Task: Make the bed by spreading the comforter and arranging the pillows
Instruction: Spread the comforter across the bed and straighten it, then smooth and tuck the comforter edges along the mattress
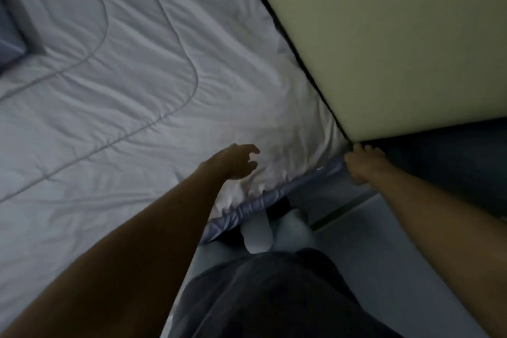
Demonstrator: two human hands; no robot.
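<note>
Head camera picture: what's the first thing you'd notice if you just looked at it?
The big white comforter fills the left side, spread out and wrinkly, with curved stitching. Two bare hands reach to its near corner: the left hand is open over it, and the right hand is at the edge, by the pale green wall.

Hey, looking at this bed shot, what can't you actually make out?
Blue-grey pillow: head view, cut off by the left frame edge; only a corner shows.
Right hand: head view, fingertips sit at a corner of the white quilted comforter; dimness and blur hide whether they grip it.
Left hand: head view, blur hides whether it touches the comforter.
</note>
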